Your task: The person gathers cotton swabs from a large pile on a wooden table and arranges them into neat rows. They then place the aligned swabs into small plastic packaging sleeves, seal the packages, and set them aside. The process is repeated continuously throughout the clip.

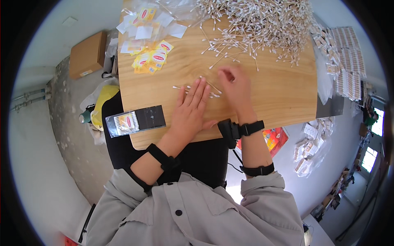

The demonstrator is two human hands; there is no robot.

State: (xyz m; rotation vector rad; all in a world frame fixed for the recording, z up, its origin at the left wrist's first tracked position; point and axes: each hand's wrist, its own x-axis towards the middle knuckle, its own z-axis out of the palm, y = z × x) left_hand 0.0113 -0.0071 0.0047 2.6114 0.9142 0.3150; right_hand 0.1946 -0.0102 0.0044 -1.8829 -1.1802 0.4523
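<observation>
My left hand [188,110] lies flat on the wooden table [283,92], fingers stretched out over a few loose cotton swabs [213,95]. Swab tips poke out on both sides of the fingers; the rest is hidden beneath them. Just to its right, my right hand [238,88] is closed, its fingers curled toward the thumb; whatever it may hold is hidden. One slanting swab [214,87] lies between the two hands. A big heap of cotton swabs [262,28] covers the far right of the table.
Yellow printed cards [150,61] and clear plastic bags [172,10] lie far left. A packed swab bundle [126,123] rests on a black strip [151,117] at the near left edge. Stacked swab packs [347,53] stand beyond the right edge; a cardboard box [87,54] sits left.
</observation>
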